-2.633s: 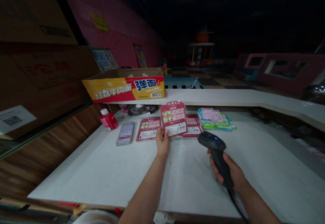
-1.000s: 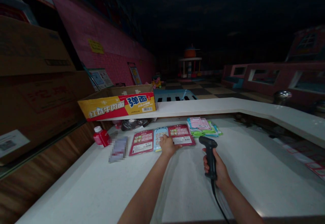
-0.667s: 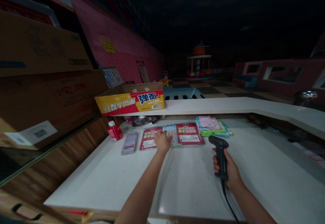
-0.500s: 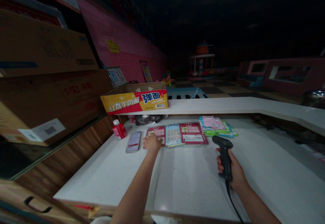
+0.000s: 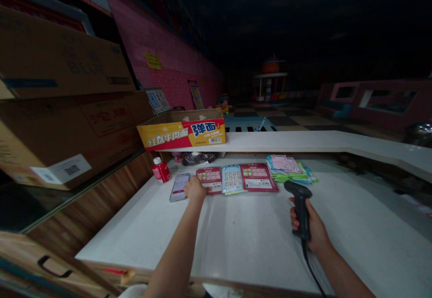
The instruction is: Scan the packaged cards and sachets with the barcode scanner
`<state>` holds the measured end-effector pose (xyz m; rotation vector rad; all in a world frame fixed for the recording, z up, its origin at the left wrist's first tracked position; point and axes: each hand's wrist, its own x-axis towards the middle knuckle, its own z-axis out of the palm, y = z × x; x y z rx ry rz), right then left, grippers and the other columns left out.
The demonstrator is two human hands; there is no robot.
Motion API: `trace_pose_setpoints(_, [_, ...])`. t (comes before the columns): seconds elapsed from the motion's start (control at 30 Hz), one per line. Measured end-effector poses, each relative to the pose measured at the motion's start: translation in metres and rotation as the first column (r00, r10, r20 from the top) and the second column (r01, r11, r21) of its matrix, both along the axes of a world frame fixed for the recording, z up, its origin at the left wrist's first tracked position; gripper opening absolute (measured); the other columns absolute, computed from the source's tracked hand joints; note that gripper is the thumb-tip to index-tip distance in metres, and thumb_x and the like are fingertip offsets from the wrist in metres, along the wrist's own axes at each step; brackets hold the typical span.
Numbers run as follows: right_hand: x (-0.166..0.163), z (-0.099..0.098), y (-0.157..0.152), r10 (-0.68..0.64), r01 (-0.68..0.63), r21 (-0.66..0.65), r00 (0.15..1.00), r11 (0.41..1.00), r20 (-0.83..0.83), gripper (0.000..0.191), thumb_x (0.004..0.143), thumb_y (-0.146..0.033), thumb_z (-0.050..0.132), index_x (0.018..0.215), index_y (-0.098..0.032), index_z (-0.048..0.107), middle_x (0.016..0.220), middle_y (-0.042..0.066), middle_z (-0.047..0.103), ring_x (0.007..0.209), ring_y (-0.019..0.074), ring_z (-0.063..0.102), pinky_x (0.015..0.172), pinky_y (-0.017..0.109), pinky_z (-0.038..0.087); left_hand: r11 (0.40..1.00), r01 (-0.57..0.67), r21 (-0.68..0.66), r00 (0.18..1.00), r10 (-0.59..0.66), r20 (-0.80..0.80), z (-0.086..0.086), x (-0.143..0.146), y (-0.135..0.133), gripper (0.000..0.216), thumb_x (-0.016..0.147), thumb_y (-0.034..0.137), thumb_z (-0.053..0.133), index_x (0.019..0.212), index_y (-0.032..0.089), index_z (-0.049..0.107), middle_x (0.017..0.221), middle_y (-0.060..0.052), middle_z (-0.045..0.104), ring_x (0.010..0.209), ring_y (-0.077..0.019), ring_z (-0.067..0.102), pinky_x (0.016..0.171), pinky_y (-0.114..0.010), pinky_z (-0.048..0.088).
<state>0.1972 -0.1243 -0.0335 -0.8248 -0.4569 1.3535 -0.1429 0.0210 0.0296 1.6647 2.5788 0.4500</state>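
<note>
My right hand (image 5: 315, 230) is wrapped around the handle of a black barcode scanner (image 5: 301, 210), its head tilted up and left and its cord running down toward the counter's front edge. Over on the left, my left hand (image 5: 195, 189) is at the right edge of a phone (image 5: 179, 187) lying screen up. Its fingers are loosely bent and partly spread, with the fingertips at the phone's side; a firm grip does not show. Right of that hand lie a red packet (image 5: 211, 181), a light blue packet (image 5: 232, 178) and another red packet (image 5: 258, 177) in a row.
A small red bottle with a white cap (image 5: 161, 170) stands left of the phone. Pink, green and blue packets (image 5: 288, 167) are piled at the back right. An open yellow and red carton (image 5: 182, 135) sits on the raised white ledge (image 5: 286, 141). Large cardboard boxes (image 5: 77, 131) are stacked at left.
My left hand has moved left from the red packet to the phone's right edge. My right hand still holds the scanner in nearly the same place. The view has shifted slightly.
</note>
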Motion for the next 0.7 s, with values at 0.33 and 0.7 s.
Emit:
trace_pose_setpoints(0.33, [0.000, 0.001, 0.001, -0.008, 0.008, -0.005, 1.000, 1.000, -0.007, 0.044, 0.076, -0.056, 0.070, 0.100, -0.019, 0.066, 0.055, -0.003, 0.057, 0.040, 0.0097, 0.046, 0.036, 0.020, 0.038, 0.988, 0.031, 0.152, 0.975, -0.064, 0.214, 0.028, -0.015, 0.003, 0.022, 0.089, 0.024, 0.044, 0.102, 0.012, 0.058, 0.104, -0.024, 0.069, 0.103, -0.0340, 0.067, 0.080, -0.038, 0.049])
trace_pose_setpoints(0.7, [-0.002, 0.006, -0.002, -0.005, 0.005, -0.003, 1.000, 1.000, 0.009, 0.046, 0.076, -0.057, 0.070, 0.105, -0.021, 0.065, 0.055, -0.004, 0.057, 0.038, 0.0099, 0.045, 0.035, 0.020, 0.038, 0.723, 0.036, 0.690, 0.300, -0.667, 0.683, -0.015, 0.040, -0.008, 0.040, 0.075, 0.046, 0.065, 0.101, 0.021, 0.046, 0.100, -0.007, 0.068, 0.089, -0.0220, 0.067, 0.079, -0.037, 0.055])
